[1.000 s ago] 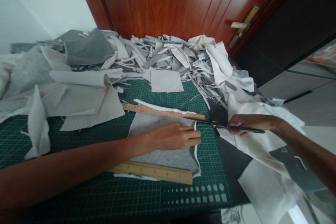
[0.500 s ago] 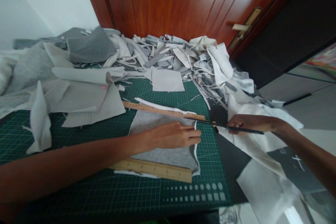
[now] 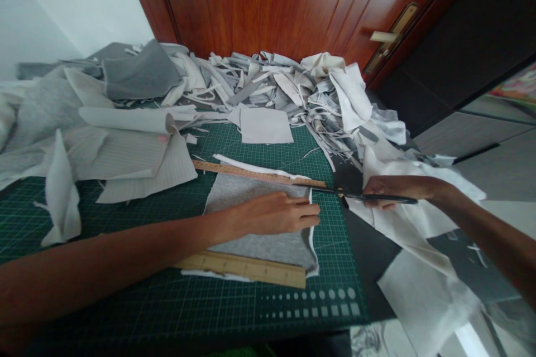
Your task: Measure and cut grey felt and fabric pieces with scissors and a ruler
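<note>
In the head view, a piece of grey fabric (image 3: 268, 248) with a white right edge lies on a green cutting mat (image 3: 310, 323). My left hand (image 3: 288, 213) rests on it, fingers together and curled down at its right edge. My right hand (image 3: 379, 192) grips black-handled scissors (image 3: 324, 189), whose blades point left across the fabric's top right corner. Just beyond the blades runs a wooden ruler (image 3: 251, 171), with a white strip (image 3: 259, 166) along its far side. A wider ruler (image 3: 259, 269) covers the fabric's near edge.
Scraps of fabric (image 3: 268, 83) are heaped along the back against a brown door (image 3: 251, 5). Ribbed cloth pieces (image 3: 125, 150) lie at left. A small pale rectangle (image 3: 268, 125) sits on the mat's far part. White cloth (image 3: 419, 217) drapes under and around my right forearm.
The scissors have turned slightly, and their handle loop shows more. My left hand stays on the fabric. The whole view has shifted a little.
</note>
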Motion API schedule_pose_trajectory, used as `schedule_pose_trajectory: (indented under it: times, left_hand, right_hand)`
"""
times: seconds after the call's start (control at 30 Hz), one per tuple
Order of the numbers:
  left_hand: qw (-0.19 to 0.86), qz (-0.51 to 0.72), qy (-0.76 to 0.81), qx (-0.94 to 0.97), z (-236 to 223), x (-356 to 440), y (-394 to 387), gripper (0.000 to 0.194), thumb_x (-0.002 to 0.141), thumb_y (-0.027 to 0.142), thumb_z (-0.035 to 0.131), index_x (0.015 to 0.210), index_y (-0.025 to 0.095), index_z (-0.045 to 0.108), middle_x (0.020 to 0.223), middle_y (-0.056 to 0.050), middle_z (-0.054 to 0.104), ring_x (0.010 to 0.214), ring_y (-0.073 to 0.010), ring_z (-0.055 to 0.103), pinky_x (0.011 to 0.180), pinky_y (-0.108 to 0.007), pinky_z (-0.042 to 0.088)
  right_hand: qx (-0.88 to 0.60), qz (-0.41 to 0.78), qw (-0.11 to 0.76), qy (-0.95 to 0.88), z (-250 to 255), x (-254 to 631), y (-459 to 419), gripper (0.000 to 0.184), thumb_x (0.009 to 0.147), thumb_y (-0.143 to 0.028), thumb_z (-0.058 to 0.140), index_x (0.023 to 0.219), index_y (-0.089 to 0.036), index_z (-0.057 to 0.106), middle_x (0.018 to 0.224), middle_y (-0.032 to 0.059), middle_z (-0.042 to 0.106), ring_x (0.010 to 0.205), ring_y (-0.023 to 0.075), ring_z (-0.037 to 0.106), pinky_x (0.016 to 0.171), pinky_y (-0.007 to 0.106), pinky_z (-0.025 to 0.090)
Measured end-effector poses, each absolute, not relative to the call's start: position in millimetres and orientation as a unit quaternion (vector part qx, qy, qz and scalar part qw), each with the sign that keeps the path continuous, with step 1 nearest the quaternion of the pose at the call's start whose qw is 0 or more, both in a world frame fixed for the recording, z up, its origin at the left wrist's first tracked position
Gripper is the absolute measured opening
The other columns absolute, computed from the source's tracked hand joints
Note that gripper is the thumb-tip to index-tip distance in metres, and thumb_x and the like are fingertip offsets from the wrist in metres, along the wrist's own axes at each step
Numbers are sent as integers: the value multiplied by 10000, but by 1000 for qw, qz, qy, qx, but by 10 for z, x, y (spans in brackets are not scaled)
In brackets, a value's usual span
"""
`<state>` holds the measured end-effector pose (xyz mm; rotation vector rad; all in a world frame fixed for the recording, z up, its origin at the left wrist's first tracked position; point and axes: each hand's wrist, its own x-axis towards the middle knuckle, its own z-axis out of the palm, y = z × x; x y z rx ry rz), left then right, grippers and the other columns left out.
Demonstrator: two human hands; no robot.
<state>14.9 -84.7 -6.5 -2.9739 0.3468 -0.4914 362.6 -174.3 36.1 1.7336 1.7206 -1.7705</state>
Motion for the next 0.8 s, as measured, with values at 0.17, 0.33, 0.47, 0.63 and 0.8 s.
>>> schedule_pose_trajectory:
  times: [0.17,0.33,0.47,0.63,0.8]
  left_hand:
    - [55,-176,114,-976,-86,154,-841,78,1032,138,612,1086,192,628,1033,11,647,924,-126,609,535,-318,366]
    - [66,-182,114,-974,-90,155,-835,67,1030,175,635,1087,212,636,1049,27,648,932,-116,615,555,-316,408]
    - [63,-176,117,-975,-92,154,-829,55,1037,167,622,1075,206,630,1046,24,646,936,-113,612,554,-318,403]
    - [58,-180,120,-975,-94,149,-828,58,1037,174,624,1088,198,614,1066,20,642,921,-120,613,556,-326,397]
    - [63,-172,106,-977,-73,147,-859,45,1045,156,598,1072,191,605,1026,14,633,923,-131,617,617,-322,415]
  right_hand:
    - [590,-607,43,531,399,3566,-1731,377,755,-500,718,676,-157,582,591,-24,467,529,79,363,481,225,258]
    - [582,-611,54,535,355,3590,-1713,377,754,-488,720,650,-165,556,548,-36,480,482,70,378,444,209,234]
    - [579,-597,77,550,310,3637,-1704,492,803,-582,696,596,-179,504,494,-44,439,458,70,368,442,213,236]
    - [583,-579,95,562,324,3635,-1697,563,833,-670,656,589,-186,504,471,-44,429,438,72,355,437,226,231]
    - [587,-578,108,557,347,3601,-1685,587,823,-699,648,580,-187,496,477,-38,440,432,65,340,441,234,216]
